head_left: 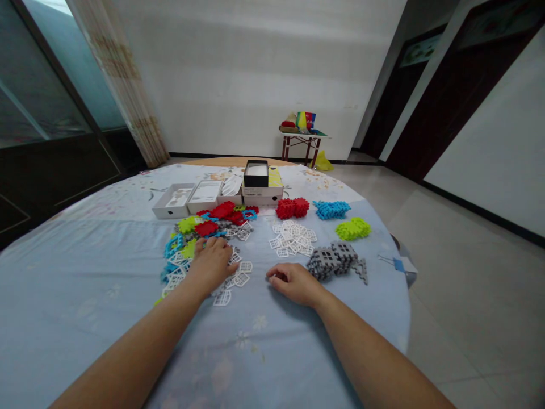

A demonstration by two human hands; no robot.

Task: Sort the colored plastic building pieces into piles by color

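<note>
My left hand [213, 262] lies over a mixed heap of plastic building pieces, its thumb out to the right and its fingers apart on the heap. Around it are white window-like lattice pieces [222, 298], red pieces [206, 228], lime pieces [187, 225] and blue pieces [173, 246]. My right hand [294, 283] rests low over the cloth with its fingers curled in. Whether anything is between those fingers is hidden. Beside it stand stacked grey square pieces [327, 260], and beyond it lies a separate pile of white lattice pieces [293, 237].
Red [292, 208], blue [331, 209] and lime [353, 228] piles sit at the right back. Open white boxes [172, 200] and a black-topped box [256, 174] line the far side. The round table's cloth [238, 363] ends at the right, near a stool [407, 267].
</note>
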